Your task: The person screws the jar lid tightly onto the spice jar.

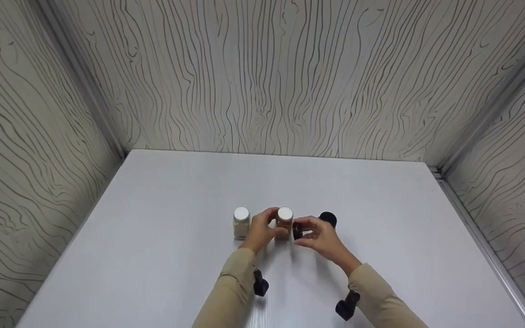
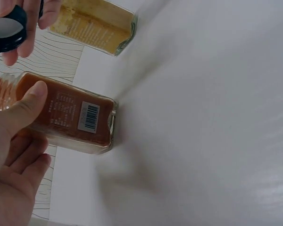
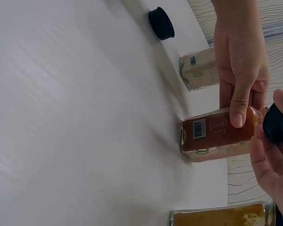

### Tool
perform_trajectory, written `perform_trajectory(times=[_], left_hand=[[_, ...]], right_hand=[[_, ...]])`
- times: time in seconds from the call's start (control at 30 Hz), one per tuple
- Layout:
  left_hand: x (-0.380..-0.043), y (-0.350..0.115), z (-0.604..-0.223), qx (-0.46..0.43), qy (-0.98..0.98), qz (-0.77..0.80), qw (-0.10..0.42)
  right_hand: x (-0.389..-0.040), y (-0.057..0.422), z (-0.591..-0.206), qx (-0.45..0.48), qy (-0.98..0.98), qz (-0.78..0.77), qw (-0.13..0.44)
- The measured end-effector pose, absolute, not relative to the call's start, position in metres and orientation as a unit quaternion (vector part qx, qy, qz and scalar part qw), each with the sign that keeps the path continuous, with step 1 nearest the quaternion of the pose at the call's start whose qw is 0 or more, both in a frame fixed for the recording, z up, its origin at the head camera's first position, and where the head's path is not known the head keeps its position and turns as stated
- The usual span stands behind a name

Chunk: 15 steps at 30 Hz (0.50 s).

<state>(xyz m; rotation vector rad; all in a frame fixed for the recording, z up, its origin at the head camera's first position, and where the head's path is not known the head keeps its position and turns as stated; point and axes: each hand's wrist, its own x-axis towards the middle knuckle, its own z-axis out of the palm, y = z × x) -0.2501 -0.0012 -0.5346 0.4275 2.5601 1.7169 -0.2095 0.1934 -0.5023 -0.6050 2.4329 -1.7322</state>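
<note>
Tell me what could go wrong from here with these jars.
The right hand holds a black cap on its side by the reddish-brown jar; it might slip and drop. That jar, uncapped in the left hand, could spill if tipped, though I cannot tell whether its mouth is sealed. The pale jar, also uncapped, stands close to the left hand and could get knocked.
</note>
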Motion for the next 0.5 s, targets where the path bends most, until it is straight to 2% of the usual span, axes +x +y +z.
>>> perform_trajectory(times=[0.5], left_hand=[[-0.2488,-0.0016,-0.533,0.142,0.815,0.562,0.017]], right_hand=[[-0.2136,0.1969,-0.4992,-0.196,0.814,-0.545,0.034]])
